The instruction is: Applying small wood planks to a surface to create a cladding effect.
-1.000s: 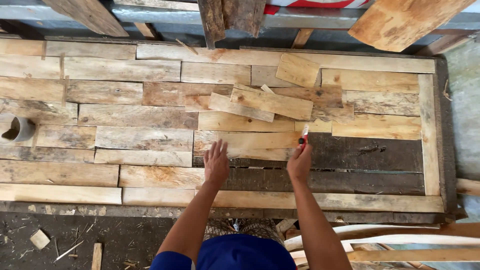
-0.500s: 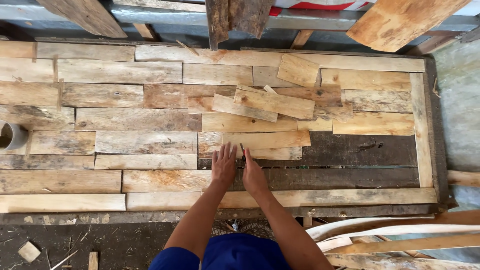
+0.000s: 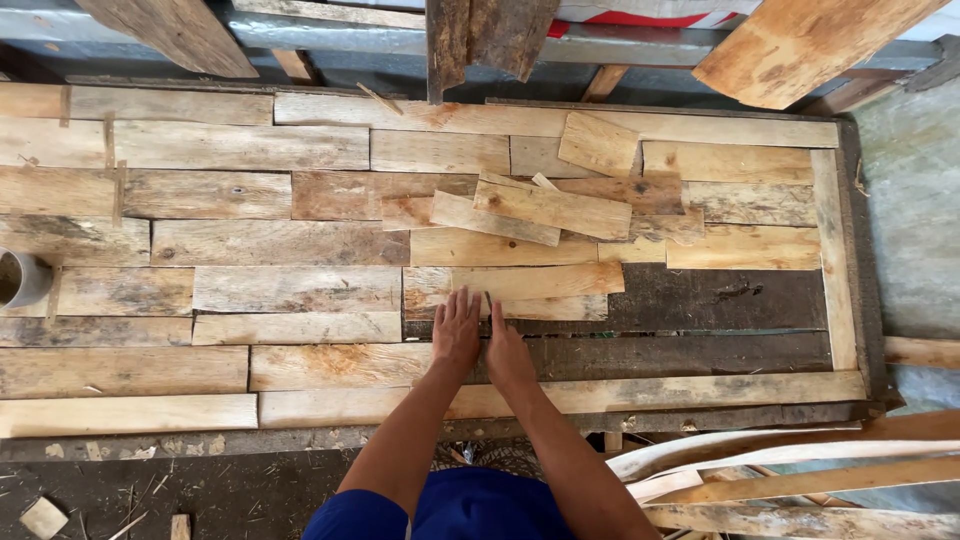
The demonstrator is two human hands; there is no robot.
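Both forearms reach up from the bottom edge toward 12 o'clock and meet at the middle of the panel (image 3: 840, 250). The left hand (image 3: 456, 330) lies palm down, fingers straight and slightly fanned, pinching nothing; its fingertips rest on the lower edge of a pale plank (image 3: 510, 290). The right hand (image 3: 507, 350) lies just beside it at 4 o'clock, the two touching or nearly so, also flat with fingers together and pointing to 12 o'clock. A thin dark object, too small to tell what, shows between the two hands at the right forefinger; whether it is gripped cannot be told.

The plank lies at 12 o'clock from both hands, running from 9 to 3 o'clock, its left end above the left hand and its right end well off toward 3 o'clock. It is light, yellowish wood with a rough, stained face, and a narrower strip runs along its lower edge. To its right and below it the dark backing (image 3: 720, 300) shows where no boards lie.

At 12 o'clock from the plank, loose offcuts (image 3: 550, 207) lie tilted across the laid boards. A grey pipe end (image 3: 22, 280) sits at the far 9 o'clock edge, and curved pale strips (image 3: 760, 460) lie at 4 o'clock.
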